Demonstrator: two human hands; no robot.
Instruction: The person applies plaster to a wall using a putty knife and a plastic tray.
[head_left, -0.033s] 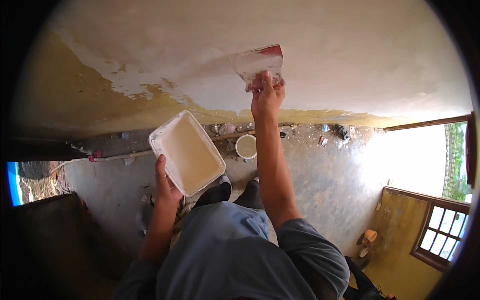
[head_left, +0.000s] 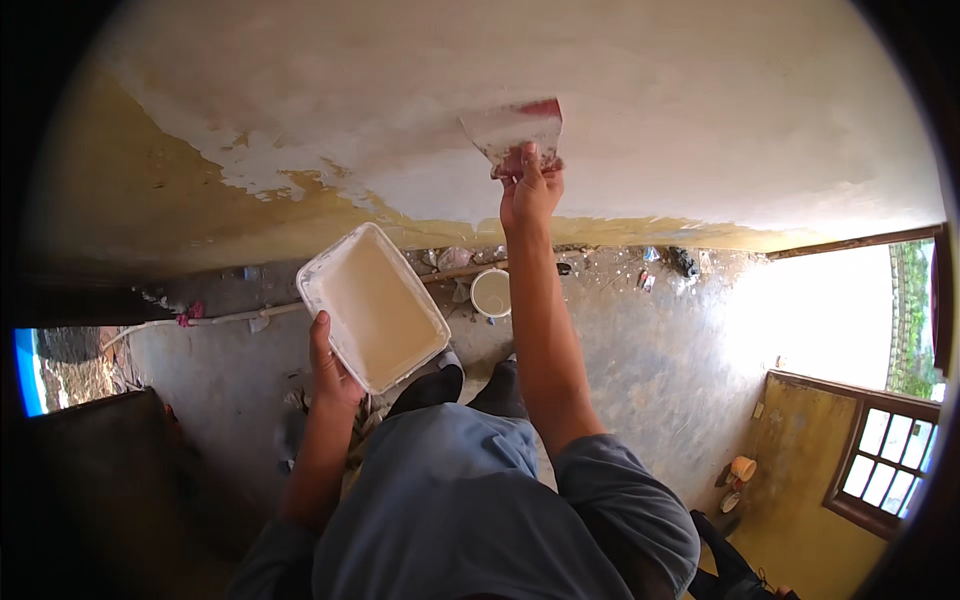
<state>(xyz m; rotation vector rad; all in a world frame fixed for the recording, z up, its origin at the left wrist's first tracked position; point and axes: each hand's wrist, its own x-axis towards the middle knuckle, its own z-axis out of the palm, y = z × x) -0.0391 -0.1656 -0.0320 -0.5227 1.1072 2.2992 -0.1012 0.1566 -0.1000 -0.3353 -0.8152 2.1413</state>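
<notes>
My right hand (head_left: 532,195) grips a putty knife (head_left: 515,130) by its base, thumb on top. Its broad blade, smeared with white and reddish at one corner, lies on or close against the wall (head_left: 680,120); contact is hard to tell. That wall wears a pale white coat, with older yellow paint (head_left: 150,170) bare at the left and along the bottom. In my left hand (head_left: 335,370) is a white rectangular tub (head_left: 375,310), held by its near left rim and tilted. Cream-coloured paste covers its inside.
A round white bucket (head_left: 491,293) stands on the floor by the wall foot, just left of my right forearm. A long pole (head_left: 240,316) lies along the wall among scraps. At the right are a bright doorway (head_left: 830,310), a barred window (head_left: 890,460) and small containers (head_left: 742,468).
My right hand and the putty knife have shifted slightly down the wall and a little left. The tub in my left hand is almost where it was.
</notes>
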